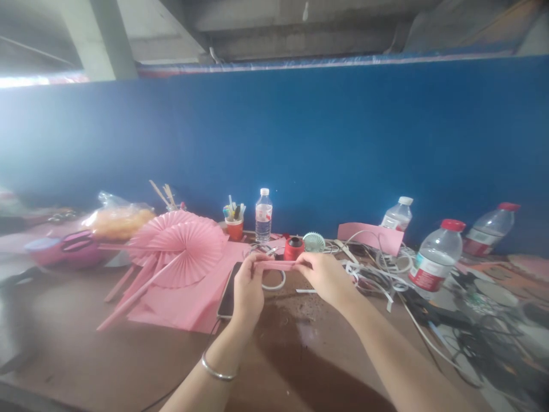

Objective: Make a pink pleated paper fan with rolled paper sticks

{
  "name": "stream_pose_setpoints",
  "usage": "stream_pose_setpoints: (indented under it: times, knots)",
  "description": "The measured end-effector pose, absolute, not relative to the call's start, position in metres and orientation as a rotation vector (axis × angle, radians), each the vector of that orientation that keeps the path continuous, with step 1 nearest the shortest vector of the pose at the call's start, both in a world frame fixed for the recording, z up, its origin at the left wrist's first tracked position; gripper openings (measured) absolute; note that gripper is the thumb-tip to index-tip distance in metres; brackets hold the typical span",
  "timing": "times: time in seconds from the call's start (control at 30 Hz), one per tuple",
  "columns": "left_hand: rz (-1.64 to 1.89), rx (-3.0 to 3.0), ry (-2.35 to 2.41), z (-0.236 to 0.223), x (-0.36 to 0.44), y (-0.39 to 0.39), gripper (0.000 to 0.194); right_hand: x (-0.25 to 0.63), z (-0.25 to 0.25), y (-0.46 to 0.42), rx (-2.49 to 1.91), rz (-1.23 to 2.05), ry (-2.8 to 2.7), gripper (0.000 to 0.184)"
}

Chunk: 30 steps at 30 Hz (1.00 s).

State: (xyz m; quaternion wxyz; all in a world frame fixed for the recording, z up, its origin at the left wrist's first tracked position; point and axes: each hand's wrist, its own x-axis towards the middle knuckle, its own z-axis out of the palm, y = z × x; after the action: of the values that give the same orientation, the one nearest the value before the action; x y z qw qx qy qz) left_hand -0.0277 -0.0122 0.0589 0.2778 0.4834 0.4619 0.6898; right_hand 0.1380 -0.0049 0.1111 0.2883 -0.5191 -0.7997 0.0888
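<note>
A narrow folded strip of pink paper [278, 265] is stretched level between my two hands, above the brown table. My left hand [249, 289], with a silver bangle on its wrist, pinches the strip's left end. At the right end, my right hand [326, 277] is closed on the same strip. Just behind the strip stands a red round object [294, 248]. To the left lie round pleated pink paper fans [182, 250] with long handles, on pink paper sheets [171, 312]. A dark phone or tablet [227, 300] rests beside my left hand, partly hidden.
A cup of pens [234, 228] and a small water bottle [263, 216] stand at the back. Large bottles [438, 257] and tangled white cables [373, 274] fill the right side. A plastic bag [118, 217] sits back left. A blue partition [300, 143] closes off the far edge.
</note>
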Motion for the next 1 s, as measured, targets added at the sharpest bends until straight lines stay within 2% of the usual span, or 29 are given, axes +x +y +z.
stream_pose_setpoints:
  times: [0.27,0.43,0.5,0.6,0.67,0.8,0.9,1.0]
  knots:
    - [1.766,1.432,1.293,0.056,-0.032,-0.013,0.017,0.136,0.102,0.000,-1.541,0.053,-2.074,0.014]
    - [1.792,1.478,1.238,0.060,-0.034,-0.014,0.015,0.139,0.102,0.003,-1.350,0.033,-2.189,0.019]
    - [1.803,1.440,1.159,0.061,-0.034,-0.014,0.015,0.141,0.103,0.002,-1.232,0.197,-2.263,0.025]
    - [1.885,1.271,1.029,0.064,-0.033,-0.014,0.022,0.139,0.103,0.000,-1.139,0.749,-2.349,0.035]
    - [1.950,1.125,0.989,0.067,-0.032,-0.015,0.031,0.134,0.100,-0.001,-1.103,1.001,-2.262,0.042]
    - [1.796,0.958,0.836,0.069,-0.028,-0.015,0.040,0.118,0.085,-0.001,-1.041,1.139,-1.968,0.042]
    - [1.650,0.937,0.771,0.067,-0.024,-0.016,0.055,0.107,0.073,0.000,-1.054,1.151,-1.846,0.041]
    - [1.634,0.931,0.777,0.064,-0.024,-0.017,0.050,0.101,0.068,-0.002,-1.059,1.160,-1.785,0.042]
